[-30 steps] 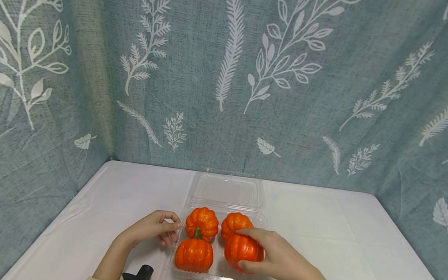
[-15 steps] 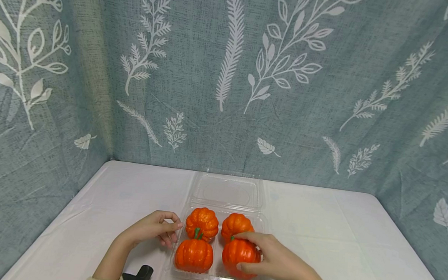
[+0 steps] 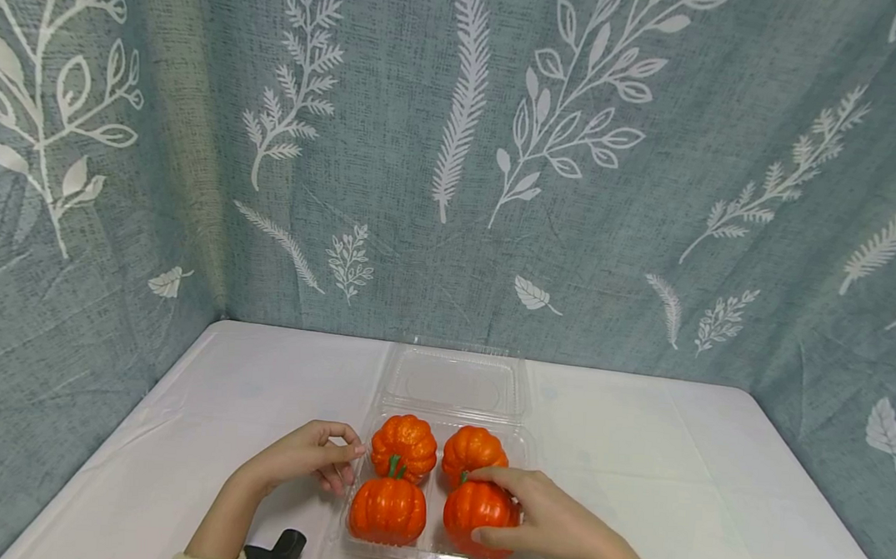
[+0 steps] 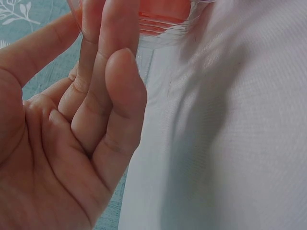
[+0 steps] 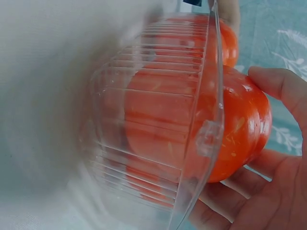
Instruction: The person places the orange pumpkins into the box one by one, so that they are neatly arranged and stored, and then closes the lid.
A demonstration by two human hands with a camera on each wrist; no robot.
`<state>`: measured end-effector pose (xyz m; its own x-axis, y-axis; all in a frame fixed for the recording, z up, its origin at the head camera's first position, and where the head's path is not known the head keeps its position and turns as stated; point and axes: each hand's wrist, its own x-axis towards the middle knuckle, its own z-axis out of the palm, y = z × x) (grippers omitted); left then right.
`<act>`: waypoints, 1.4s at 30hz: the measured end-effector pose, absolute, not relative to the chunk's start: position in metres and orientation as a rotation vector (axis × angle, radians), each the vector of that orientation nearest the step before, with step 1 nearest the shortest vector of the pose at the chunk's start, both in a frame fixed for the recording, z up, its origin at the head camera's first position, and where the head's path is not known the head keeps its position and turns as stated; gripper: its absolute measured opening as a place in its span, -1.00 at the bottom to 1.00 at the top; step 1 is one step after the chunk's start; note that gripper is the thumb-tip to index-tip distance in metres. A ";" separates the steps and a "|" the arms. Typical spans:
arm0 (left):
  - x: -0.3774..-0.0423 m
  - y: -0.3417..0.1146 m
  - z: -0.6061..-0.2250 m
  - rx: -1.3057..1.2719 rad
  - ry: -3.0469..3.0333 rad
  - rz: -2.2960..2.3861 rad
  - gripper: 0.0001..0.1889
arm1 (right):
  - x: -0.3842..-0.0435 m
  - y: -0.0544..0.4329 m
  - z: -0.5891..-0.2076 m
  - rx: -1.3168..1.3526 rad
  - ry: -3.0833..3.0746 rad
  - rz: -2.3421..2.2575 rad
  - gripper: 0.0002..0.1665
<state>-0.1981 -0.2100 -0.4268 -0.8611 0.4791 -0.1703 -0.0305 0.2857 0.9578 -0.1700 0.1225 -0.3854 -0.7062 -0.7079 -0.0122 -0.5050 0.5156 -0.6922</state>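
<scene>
A clear plastic clamshell container [image 3: 447,556] holds several orange toy pumpkins in two rows. My right hand [image 3: 550,517] grips the front right pumpkin [image 3: 475,514], thumb on its near side and fingers across its top. In the right wrist view this pumpkin [image 5: 240,129] sits low behind the ribbed container wall. My left hand [image 3: 316,453] pinches the container's left rim between thumb and fingertips. Seen from the left wrist, the fingers [image 4: 117,86] lie against the container's edge. Beside it in the box are the front left pumpkin [image 3: 388,514], back left pumpkin [image 3: 403,444] and back right pumpkin [image 3: 473,451].
The container's clear lid [image 3: 454,384] lies folded back, toward the curtain. A white cloth covers the table [image 3: 635,454]. A teal curtain with white leaf prints [image 3: 394,144] hangs behind and at both sides. A black device [image 3: 282,550] is by the left wrist.
My right hand has lowered the front right pumpkin slightly toward the front left, into the container. A green stem behind it has come into sight. My left hand has stayed put.
</scene>
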 end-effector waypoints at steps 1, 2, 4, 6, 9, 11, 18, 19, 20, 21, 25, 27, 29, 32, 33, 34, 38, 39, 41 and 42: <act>-0.198 -0.210 -0.427 0.401 2.134 1.602 -0.73 | -0.170 0.122 -0.386 -1.017 2.468 -0.982 -0.41; -0.198 -0.210 -0.427 0.400 2.134 1.600 -0.72 | -0.171 0.122 -0.387 -1.019 2.467 -0.981 -0.41; -0.198 -0.210 -0.427 0.399 2.136 1.598 -0.72 | -0.171 0.122 -0.388 -1.027 2.460 -0.986 -0.42; -0.198 -0.210 -0.427 0.399 2.135 1.599 -0.72 | -0.172 0.121 -0.389 -1.033 2.453 -0.991 -0.43; -0.199 -0.210 -0.427 0.402 2.132 1.599 -0.72 | -0.172 0.121 -0.390 -1.021 2.451 -0.992 -0.45; -0.199 -0.211 -0.428 0.403 2.130 1.600 -0.71 | -0.171 0.121 -0.390 -0.997 2.457 -0.982 -0.48; -0.198 -0.211 -0.429 0.399 2.134 1.599 -0.69 | -0.170 0.121 -0.392 -0.946 2.489 -0.931 -0.49; -0.198 -0.211 -0.429 0.399 2.135 1.599 -0.69 | -0.170 0.121 -0.392 -0.947 2.490 -0.929 -0.49; -0.198 -0.210 -0.429 0.395 2.138 1.598 -0.70 | -0.170 0.120 -0.393 -0.945 2.487 -0.930 -0.50; -0.198 -0.210 -0.429 0.390 2.140 1.597 -0.70 | -0.170 0.120 -0.393 -0.946 2.485 -0.931 -0.50; -0.198 -0.210 -0.429 0.377 2.151 1.592 -0.70 | -0.170 0.119 -0.395 -0.966 2.480 -0.941 -0.53; -0.198 -0.210 -0.429 0.374 2.153 1.590 -0.70 | -0.170 0.119 -0.396 -0.978 2.492 -0.936 -0.54; -0.198 -0.210 -0.429 0.376 2.152 1.590 -0.70 | -0.170 0.119 -0.396 -0.985 2.505 -0.929 -0.53; -0.197 -0.210 -0.429 0.380 2.147 1.593 -0.70 | -0.170 0.119 -0.396 -0.984 2.522 -0.918 -0.53; -0.197 -0.210 -0.429 0.379 2.146 1.594 -0.70 | -0.170 0.120 -0.396 -0.987 2.525 -0.915 -0.53; -0.197 -0.211 -0.429 0.379 2.145 1.595 -0.70 | -0.170 0.120 -0.396 -0.992 2.529 -0.912 -0.53; -0.197 -0.211 -0.428 0.376 2.142 1.597 -0.71 | -0.170 0.119 -0.396 -1.018 2.552 -0.888 -0.50; -0.197 -0.211 -0.428 0.375 2.141 1.596 -0.71 | -0.170 0.119 -0.396 -1.023 2.560 -0.882 -0.49; -0.197 -0.211 -0.428 0.376 2.140 1.595 -0.71 | -0.170 0.119 -0.396 -1.031 2.577 -0.874 -0.47; -0.197 -0.211 -0.428 0.377 2.139 1.594 -0.71 | -0.170 0.120 -0.396 -1.037 2.588 -0.869 -0.46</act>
